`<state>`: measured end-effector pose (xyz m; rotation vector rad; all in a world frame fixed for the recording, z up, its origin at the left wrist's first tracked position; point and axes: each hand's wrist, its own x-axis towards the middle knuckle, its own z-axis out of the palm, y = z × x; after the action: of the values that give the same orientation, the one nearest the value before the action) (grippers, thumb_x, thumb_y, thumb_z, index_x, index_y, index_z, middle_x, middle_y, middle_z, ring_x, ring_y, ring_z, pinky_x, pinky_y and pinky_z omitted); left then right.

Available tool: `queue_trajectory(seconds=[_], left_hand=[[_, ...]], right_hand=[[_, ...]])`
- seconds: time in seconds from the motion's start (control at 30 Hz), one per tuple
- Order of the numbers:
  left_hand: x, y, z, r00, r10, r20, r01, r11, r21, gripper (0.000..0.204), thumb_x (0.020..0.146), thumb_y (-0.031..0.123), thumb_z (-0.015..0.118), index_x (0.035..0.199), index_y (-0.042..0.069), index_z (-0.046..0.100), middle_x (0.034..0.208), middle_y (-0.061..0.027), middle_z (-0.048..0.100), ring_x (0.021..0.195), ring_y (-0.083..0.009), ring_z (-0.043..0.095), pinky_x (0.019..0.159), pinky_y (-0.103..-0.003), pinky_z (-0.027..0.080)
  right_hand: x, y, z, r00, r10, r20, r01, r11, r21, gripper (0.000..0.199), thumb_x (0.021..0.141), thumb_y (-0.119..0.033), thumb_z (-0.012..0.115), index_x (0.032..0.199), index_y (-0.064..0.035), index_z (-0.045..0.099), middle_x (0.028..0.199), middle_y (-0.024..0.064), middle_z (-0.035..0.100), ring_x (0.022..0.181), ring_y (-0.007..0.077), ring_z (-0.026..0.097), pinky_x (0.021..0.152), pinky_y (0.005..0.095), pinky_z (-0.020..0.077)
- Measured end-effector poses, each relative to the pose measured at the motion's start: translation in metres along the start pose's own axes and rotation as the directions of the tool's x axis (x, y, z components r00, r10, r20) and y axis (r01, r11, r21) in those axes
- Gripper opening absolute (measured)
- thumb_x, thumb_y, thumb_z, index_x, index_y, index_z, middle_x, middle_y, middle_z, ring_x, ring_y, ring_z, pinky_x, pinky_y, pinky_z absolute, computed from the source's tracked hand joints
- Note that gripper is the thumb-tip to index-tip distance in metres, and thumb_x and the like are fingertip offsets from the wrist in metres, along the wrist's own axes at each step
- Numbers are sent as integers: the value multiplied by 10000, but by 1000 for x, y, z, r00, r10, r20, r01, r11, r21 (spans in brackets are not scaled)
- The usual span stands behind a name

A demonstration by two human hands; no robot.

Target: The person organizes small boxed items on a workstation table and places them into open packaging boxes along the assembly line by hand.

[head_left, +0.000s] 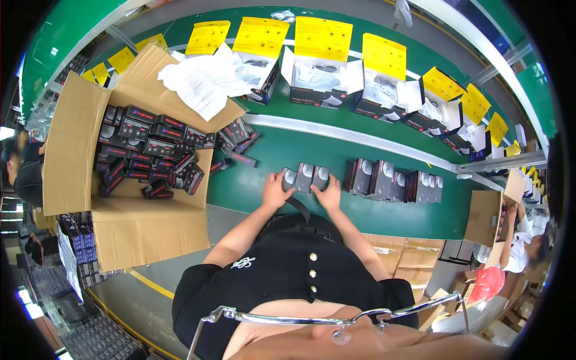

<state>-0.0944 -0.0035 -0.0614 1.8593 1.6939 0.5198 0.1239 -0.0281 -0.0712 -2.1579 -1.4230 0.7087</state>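
Head view, centre of frame: left hand and right hand press in on either end of a short row of three small dark boxes on the green table, fingers curled around the end boxes. Longer box row at right; open carton of boxes at left.

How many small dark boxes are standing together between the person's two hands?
3: small dark boxes side by side on the green table, one by the left hand, one in the middle, one by the right hand.
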Motion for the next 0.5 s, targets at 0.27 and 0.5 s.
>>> queue_trajectory(seconds=[0.27, 0.5], left_hand=[[18, 18, 11, 999, -47, 16, 47, 999, -2, 981, 654, 273, 816, 1488, 85, 335, 1141, -203, 527, 1011, -399, 571, 864, -462, 507], [31, 81, 35, 986, 1, 166, -16, 996, 87, 925, 664, 465, 828, 1403, 46, 460, 1086, -233, 596, 983, -413, 622, 809, -472, 525]], right_hand=[[9, -18, -22, 970, 142, 196, -130, 989, -73, 1169, 587, -303, 887, 1492, -49, 193, 1339, 235, 407, 1196, 418, 520, 992, 450, 483], [19, 32, 10, 978, 165, 125, -161, 986, -45, 1088, 616, -226, 821, 1508, -54, 221, 1352, 259, 423, 1161, 428, 549, 975, 454, 492]])
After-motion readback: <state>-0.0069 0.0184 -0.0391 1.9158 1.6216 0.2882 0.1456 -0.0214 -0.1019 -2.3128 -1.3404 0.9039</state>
